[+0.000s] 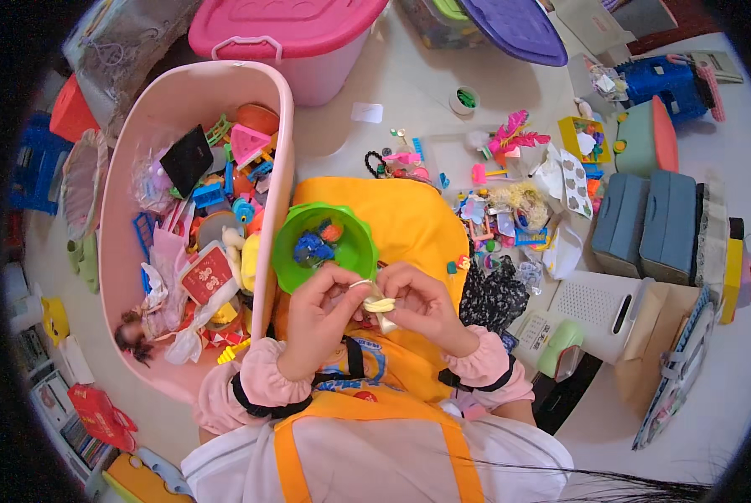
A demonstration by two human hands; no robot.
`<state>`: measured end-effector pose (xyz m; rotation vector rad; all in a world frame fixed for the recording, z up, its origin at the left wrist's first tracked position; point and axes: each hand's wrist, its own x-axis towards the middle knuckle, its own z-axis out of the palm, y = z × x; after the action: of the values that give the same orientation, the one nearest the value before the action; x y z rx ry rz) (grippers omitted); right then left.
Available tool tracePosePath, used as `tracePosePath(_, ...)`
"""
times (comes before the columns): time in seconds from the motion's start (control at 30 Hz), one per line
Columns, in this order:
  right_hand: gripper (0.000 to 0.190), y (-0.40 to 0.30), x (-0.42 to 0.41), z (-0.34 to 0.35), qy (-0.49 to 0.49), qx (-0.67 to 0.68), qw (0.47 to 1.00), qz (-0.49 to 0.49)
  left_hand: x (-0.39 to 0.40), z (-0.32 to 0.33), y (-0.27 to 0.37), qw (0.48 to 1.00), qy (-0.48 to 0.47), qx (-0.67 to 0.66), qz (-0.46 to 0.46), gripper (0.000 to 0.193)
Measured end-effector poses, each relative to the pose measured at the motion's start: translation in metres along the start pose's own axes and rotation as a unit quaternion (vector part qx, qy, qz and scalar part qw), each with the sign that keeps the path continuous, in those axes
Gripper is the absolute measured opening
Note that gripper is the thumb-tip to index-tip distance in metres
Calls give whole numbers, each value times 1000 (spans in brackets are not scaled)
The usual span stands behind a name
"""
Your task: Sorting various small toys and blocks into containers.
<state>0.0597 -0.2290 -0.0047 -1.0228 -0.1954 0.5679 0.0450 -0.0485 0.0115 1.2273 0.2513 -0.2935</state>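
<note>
My left hand [317,320] and my right hand [430,308] meet above my lap, both pinching a small pale-yellow, band-like item [379,305]. A white piece hangs just under it; the fingers partly cover both, so I cannot tell exactly what it is. Just beyond my left hand, a green plastic bowl [358,236] rests on the yellow apron [407,220] over my lap. In the bowl lie a crumpled blue piece [313,249] and a small orange piece [332,233]. Two small bits, one red and one teal, lie on the apron to the right.
At left stands a pink plastic tub [275,157] full of mixed toys. A pink lidded box [316,69] is behind it. Small toys and trinkets [514,207] are scattered on the floor at right, near blue-grey boxes [668,226]. A small white cup [464,100] holds green pieces.
</note>
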Motion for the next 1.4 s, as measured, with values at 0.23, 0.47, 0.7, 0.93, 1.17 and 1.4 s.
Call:
tracePosePath(0.23,22,-7,-1,13,92,50,989,100,-1,-2,8,929,-34,296,221,10)
tracePosePath(0.47,21,-11,-6,2,51,-183,978,85,-4,1,5,999,-2,33,23,8)
tracePosePath(0.7,31,-16,-5,16,119,-1,991,62,-3,-3,4,1000,-15,3,0,7)
tracePosePath(0.93,30,-8,-16,-2,135,-51,987,75,3,-9,-3,999,-33,17,34,7)
tracePosePath(1.17,27,-6,-18,-1,171,-77,981,41,7,3,3,990,-76,84,83,22)
tracePosePath(1.4,23,-14,-16,11,143,-140,978,52,7,-7,2,968,-143,192,82,23)
